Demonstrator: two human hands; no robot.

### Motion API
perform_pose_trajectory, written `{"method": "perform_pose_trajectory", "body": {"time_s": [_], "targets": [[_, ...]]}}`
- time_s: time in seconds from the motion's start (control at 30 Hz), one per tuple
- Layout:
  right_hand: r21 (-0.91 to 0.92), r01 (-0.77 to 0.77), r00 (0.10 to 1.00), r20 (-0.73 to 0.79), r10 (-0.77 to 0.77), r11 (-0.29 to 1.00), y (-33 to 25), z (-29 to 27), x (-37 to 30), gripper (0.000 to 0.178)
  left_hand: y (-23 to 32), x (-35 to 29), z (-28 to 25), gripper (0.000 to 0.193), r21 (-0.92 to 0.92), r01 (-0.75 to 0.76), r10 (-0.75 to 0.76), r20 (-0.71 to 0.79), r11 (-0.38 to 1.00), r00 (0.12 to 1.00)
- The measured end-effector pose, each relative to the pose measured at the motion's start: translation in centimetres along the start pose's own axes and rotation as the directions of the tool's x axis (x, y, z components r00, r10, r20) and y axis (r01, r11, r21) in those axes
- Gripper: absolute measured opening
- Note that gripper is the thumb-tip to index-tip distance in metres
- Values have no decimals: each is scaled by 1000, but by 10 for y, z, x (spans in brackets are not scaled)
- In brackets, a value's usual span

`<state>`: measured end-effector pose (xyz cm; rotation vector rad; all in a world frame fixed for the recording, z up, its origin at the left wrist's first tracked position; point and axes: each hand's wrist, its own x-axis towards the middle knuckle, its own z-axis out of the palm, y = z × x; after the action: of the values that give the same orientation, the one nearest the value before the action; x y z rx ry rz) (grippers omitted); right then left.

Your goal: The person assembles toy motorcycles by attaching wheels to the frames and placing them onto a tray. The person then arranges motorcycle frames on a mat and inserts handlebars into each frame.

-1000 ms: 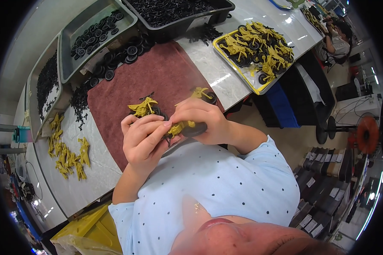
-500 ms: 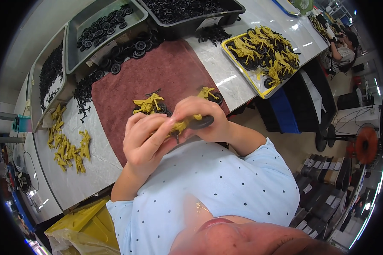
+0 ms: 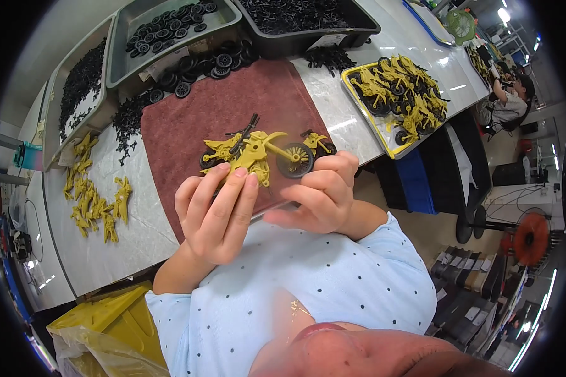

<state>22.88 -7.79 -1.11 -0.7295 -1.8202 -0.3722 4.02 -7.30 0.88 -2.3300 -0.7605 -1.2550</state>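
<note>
I hold a yellow toy motorbike point(image 3: 258, 152) with a black wheel above a maroon cloth point(image 3: 188, 119). My left hand point(image 3: 217, 210) grips its rear body with the fingers on the frame. At the front wheel end, my right hand point(image 3: 317, 195) pinches the bike. Two more yellow bike parts lie on the cloth just behind, one at the left point(image 3: 219, 151) and one at the right point(image 3: 317, 142).
A yellow tray point(image 3: 383, 135) with several finished yellow bikes stands at the right. Grey bins point(image 3: 122, 38) of black wheels and small black parts line the far side. Loose yellow frames point(image 3: 97, 201) lie at the left. A yellow bin point(image 3: 100, 320) is below the table. Another person point(image 3: 509, 103) works far right.
The hands have lifted the toy bike up toward the camera, so it now shows as a whole motorbike with its front wheel on. Before, it was mostly hidden between my fingers.
</note>
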Motion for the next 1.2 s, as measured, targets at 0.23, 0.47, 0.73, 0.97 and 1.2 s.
{"method": "perform_pose_trajectory", "body": {"time_s": [0.23,0.47,0.73,0.97,1.2], "targets": [[-99,38,998,49,-34,994,-6,1,2,29,-1,-5,-2,29,12,-2,2,0,1000,1000],[28,-132,991,20,131,991,-9,6,-4,24,-3,-6,0,32,-51,-9,9,-3,999,1000],[-49,-6,1000,-7,6,999,-16,19,-7,21,0,-7,7,36,-139,74,-73,11,988,997],[-110,41,997,-61,-48,993,-15,28,-5,20,-1,-7,7,41,-205,176,-174,30,963,984],[428,-252,965,48,257,868,13,20,-6,86,-9,-15,-3,40,-558,421,-396,173,716,902]]}}
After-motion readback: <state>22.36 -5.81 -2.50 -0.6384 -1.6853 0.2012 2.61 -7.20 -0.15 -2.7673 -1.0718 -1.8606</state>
